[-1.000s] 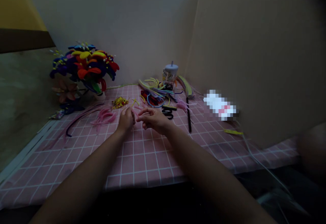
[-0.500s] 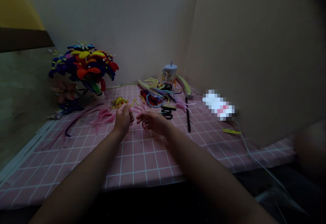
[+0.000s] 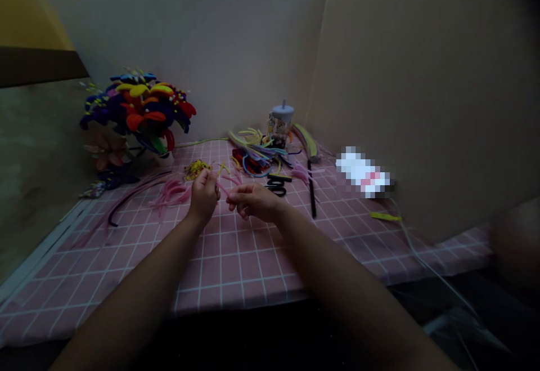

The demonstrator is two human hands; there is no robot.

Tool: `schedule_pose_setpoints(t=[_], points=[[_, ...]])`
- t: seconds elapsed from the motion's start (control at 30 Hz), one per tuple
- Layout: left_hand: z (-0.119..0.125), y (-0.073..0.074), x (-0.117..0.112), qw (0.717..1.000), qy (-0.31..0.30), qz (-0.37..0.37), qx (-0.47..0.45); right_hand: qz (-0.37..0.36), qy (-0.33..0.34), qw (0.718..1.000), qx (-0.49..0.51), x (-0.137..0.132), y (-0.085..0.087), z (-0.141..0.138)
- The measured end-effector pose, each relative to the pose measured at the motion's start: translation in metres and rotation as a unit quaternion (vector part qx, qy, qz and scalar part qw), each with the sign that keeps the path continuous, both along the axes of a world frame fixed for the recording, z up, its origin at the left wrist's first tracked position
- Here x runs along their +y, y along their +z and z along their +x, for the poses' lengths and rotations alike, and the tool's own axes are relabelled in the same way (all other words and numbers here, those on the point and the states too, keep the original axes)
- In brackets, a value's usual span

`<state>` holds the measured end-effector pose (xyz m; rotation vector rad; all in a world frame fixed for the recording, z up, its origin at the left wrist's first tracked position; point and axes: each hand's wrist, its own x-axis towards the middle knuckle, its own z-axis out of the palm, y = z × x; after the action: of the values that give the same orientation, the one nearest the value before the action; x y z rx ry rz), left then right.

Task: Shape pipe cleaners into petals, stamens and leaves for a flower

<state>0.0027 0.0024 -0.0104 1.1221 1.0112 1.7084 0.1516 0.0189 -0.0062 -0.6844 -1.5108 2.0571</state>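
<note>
Between my hands stretches a thin pink pipe cleaner (image 3: 223, 188). My left hand (image 3: 204, 195) is closed around one end of it. At the other end, my right hand (image 3: 252, 200) pinches it between thumb and fingers. More pink pipe cleaners (image 3: 174, 192) lie in a loose heap to the left of my left hand. A heap of small yellow and red flower stamens (image 3: 196, 169) sits just behind that hand. Black-handled scissors (image 3: 277, 188) rest beyond my right hand, their blades partly hidden.
A bouquet of colourful pipe cleaner flowers (image 3: 145, 106) stands at back left. Bundled pipe cleaners (image 3: 253, 151) and a lidded cup with a straw (image 3: 282, 123) are at the back. A blurred-out bright object (image 3: 358, 173), a yellow strip (image 3: 385, 217) and a cable (image 3: 415, 255) lie at right.
My right thumb and fingers have closed on the pink pipe cleaner, which now spans the gap between my hands. My left hand has hardly moved.
</note>
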Motion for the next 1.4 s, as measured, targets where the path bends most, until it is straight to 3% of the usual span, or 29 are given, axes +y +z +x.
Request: schedule_pose_setpoints(t=[0.17,0.37,0.8,1.2,1.4], points=[[0.001,0.005,-0.002,0.995,0.022,-0.034,-0.095,0.005,0.010,0.999,-0.053,-0.005,-0.002,-0.006],[0.002,0.012,-0.003,0.984,-0.006,-0.047,-0.173,-0.013,-0.007,0.995,-0.102,-0.007,-0.009,-0.016],[0.008,0.012,-0.004,0.988,-0.002,-0.052,-0.143,-0.014,-0.028,0.992,-0.126,-0.010,-0.012,-0.021],[0.009,0.014,-0.005,0.981,-0.014,-0.068,-0.183,0.064,0.016,0.992,-0.109,-0.009,-0.022,-0.024],[0.005,0.009,0.000,0.975,-0.024,-0.090,-0.202,0.083,-0.001,0.988,-0.128,-0.012,-0.015,-0.025]])
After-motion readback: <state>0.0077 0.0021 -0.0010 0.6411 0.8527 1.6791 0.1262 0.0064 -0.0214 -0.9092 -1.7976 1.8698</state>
